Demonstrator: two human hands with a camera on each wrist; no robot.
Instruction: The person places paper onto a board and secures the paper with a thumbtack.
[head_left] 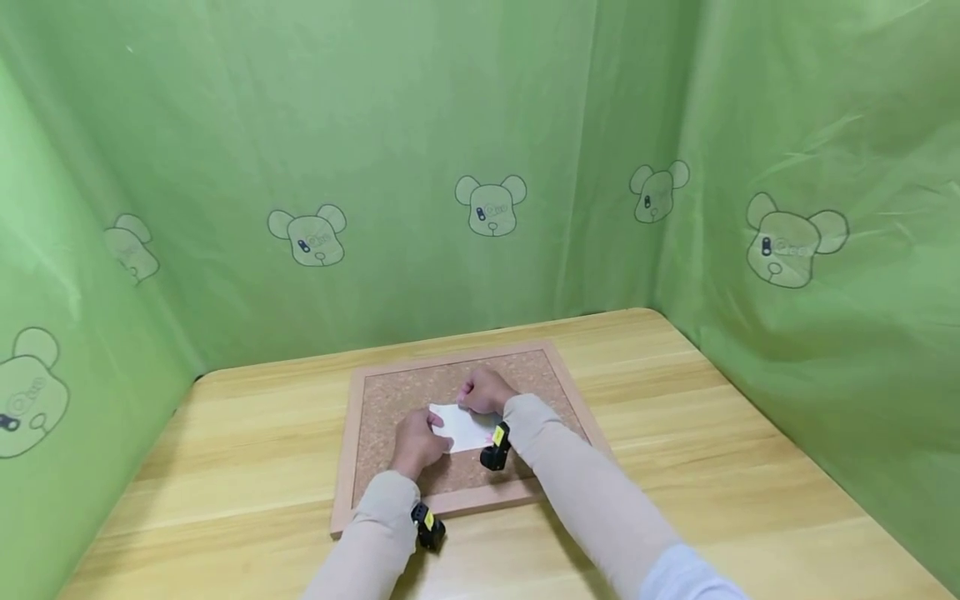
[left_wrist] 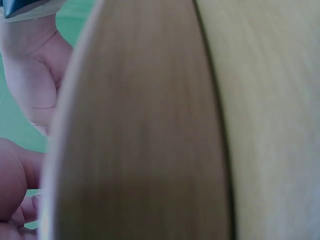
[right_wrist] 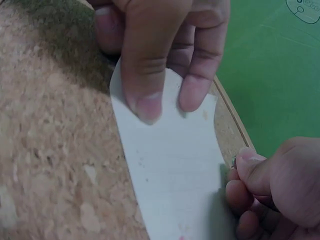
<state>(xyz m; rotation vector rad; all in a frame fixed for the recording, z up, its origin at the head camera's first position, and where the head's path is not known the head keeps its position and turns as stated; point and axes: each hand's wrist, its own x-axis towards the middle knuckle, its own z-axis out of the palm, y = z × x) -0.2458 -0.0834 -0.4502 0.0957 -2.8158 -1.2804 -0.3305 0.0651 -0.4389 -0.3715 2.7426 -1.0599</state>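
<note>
A white sheet of paper [head_left: 465, 429] lies on a wood-framed cork board [head_left: 397, 387]. My left hand [head_left: 420, 437] presses the left end of the sheet, thumb and a fingertip on top. In the right wrist view, the paper [right_wrist: 170, 150] bends up slightly around that left hand [right_wrist: 165, 50]. At the sheet's far edge is my right hand [head_left: 483, 392]. Its thumb and finger pinch a tiny green piece like a pushpin head [right_wrist: 234, 161], mostly hidden by the fingertips. A small pink spot [head_left: 489, 438] shows near the paper's right end, beside the wrist camera.
The board's wooden frame [left_wrist: 140, 120] fills much of the left wrist view. Under it is a light wood table [head_left: 697, 417]. Green curtains [head_left: 390, 125] with bear-head prints enclose the back and both sides. Black wrist cameras [head_left: 429, 527] hang below both sleeves.
</note>
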